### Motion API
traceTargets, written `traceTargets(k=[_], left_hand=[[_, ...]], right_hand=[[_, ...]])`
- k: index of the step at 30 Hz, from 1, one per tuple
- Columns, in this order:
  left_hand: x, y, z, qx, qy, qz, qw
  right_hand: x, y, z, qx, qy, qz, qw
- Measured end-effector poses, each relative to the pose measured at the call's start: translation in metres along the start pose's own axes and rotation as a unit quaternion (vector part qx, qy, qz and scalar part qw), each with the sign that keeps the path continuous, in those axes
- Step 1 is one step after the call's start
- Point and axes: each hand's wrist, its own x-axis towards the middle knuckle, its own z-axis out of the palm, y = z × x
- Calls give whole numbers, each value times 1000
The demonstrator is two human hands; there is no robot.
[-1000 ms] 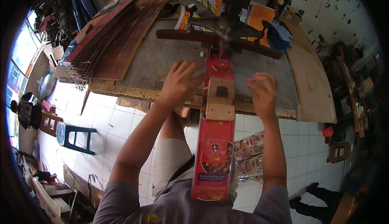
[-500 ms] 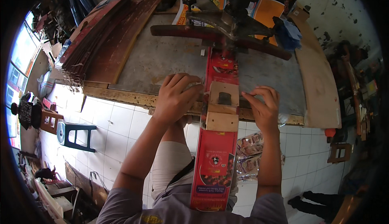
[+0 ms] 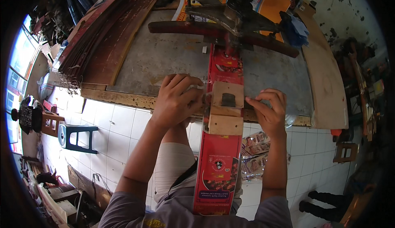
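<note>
1. Both hands have drawn lower than one second ago, the right fingers closing in on a pale wooden, two-part block [image 3: 225, 127]; clock directions below centre on it, 12 pointing away from the person.
2. Grey-topped worktable with a worn wooden edge [image 3: 173, 55], spreading from 9 to 3; objects cover much of its far side.
3. Large tan sheet [image 3: 325, 88] at 3, overlapping the table's side.
4. Stacked dark-red long boards [image 3: 94, 34] at 10; their number is hard to make out.
5. Dark iron press with a red-brown crossbar [image 3: 177, 28] at 12, hiding the strip's far end and blocking the view behind.
6. Long red printed strip [image 3: 220, 158], running from 12 to 6; the block covers its middle, and its near end lies against the shirt.
7. Dark green plastic stool [image 3: 80, 138] at 8, on white tiles.
8. Shiny wrapped packets [image 3: 253, 154] at 5, partly behind the right forearm.
9. Left hand [image 3: 177, 100] at 9, fingers curled, thumb gap narrow; whether it pinches anything, I cannot tell.
10. Right hand [image 3: 269, 110] at 3, fingers bent, a tip beside the block's edge; contact or grip cannot be told.
</note>
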Motion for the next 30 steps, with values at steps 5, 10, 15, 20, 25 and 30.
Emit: traceTargets(k=[5,10,15,20,25,30], left_hand=[[-3,-3,2,-23,-3,9,1000],[-2,0,-6,-37,-24,3,999],[6,10,-12,-66,-61,-3,996],[0,6,-5,-54,-101,43,992],[-3,7,-1,-48,-66,50,995],[-7,6,2,-52,-37,52,997]], right_hand=[[0,0,-2,46,-3,6,999],[3,-1,-8,101,-16,35,994],[15,-2,-11,100,-61,42,992],[14,-1,-5,80,-99,12,992],[10,-1,-2,56,-89,4,994],[10,-2,-3,53,-79,-8,995]])
